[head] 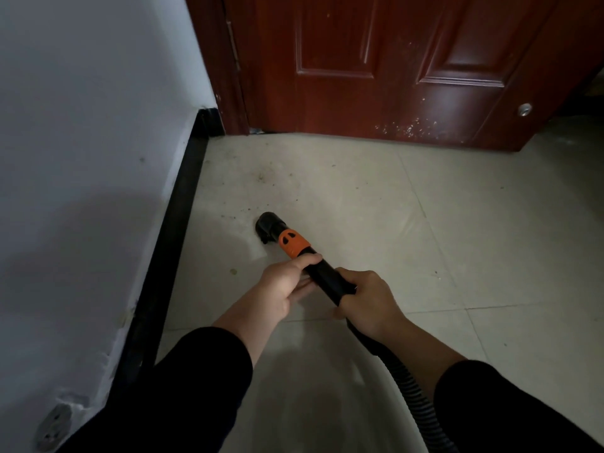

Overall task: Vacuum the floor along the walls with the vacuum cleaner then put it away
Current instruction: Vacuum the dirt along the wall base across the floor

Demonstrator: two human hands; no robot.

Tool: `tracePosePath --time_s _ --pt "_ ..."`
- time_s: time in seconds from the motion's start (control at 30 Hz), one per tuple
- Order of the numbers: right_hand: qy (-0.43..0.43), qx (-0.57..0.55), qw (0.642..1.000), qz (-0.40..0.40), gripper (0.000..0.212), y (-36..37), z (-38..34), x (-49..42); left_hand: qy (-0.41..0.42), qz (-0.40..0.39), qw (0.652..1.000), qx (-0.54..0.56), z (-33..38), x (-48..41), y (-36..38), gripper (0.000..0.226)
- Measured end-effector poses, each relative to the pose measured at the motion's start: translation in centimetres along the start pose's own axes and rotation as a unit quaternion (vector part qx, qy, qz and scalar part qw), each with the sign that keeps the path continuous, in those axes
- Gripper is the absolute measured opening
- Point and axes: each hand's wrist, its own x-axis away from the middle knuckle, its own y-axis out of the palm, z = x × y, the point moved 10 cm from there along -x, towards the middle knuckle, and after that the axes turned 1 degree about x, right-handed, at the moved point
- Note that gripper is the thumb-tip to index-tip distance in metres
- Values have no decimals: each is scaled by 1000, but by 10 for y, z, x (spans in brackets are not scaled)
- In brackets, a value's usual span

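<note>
Both hands are on the vacuum tube [327, 281]: left hand [287, 282] is wrapped around it just behind the orange collar [294, 244], and right hand [369, 300] grips it further back, where the ribbed hose [403, 382] starts. The hose trails down under the right forearm toward the bottom edge. Black sleeves on both arms.

Around it: white wall [81, 125] on the left with a black baseboard [178, 223] along its foot, and a socket [54, 423] low on the wall near the bottom corner. Straight ahead is a red-brown panelled door [392, 60] with a small round metal fitting [524, 109] low on its right side. Dark crumbs and specks [261, 178] are scattered on the pale floor tiles [457, 223] between the nozzle and the door. The baseboard and the door meet in the corner beyond them.

The tube's long axis runs diagonally from lower right to upper left. Its black nozzle [268, 225] is down at the floor, pointing toward the wall and that corner, near the baseboard but not touching it.
</note>
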Motion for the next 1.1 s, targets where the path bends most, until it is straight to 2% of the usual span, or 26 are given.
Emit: tracePosePath --time_s 0.23,0.5,0.83,1.1 --pt "12 1 1000 -7 35 0 -11 -21 7 -5 1000 20 11 -23 -4 26" --pt "35 39 997 -57 42 -3 -29 -47 0 12 994 109 23 -31 -5 27" --pt "5 26 997 -79 41 3 -30 -65 40 20 993 112 30 -35 -10 34" --pt "-12 0 995 -97 37 31 -56 -73 67 48 992 98 50 -35 -44 33"
